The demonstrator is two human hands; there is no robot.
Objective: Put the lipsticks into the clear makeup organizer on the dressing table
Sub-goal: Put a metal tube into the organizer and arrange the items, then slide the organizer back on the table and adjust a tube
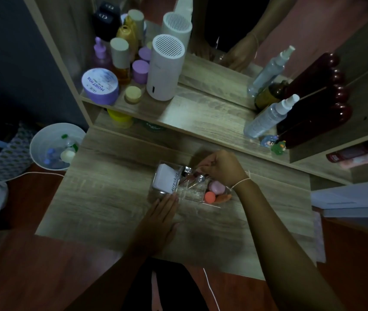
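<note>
The clear makeup organizer (192, 196) sits in the middle of the wooden dressing table (102, 198). It holds a white box (166, 178), pink and orange sponges (214, 191) and several lipsticks (195, 178) leaning in its middle slots. My right hand (220, 168) hovers over the organizer's far side, fingers pinched on a thin lipstick whose tip points down into a slot. My left hand (161, 217) lies flat on the table, fingertips touching the organizer's near left corner.
A raised shelf (178, 113) behind carries a white cylinder device (164, 68), jars and bottles at left, spray bottles (268, 115) and a dark red item at right. A mirror stands behind. A white bin (55, 145) sits on the floor at left.
</note>
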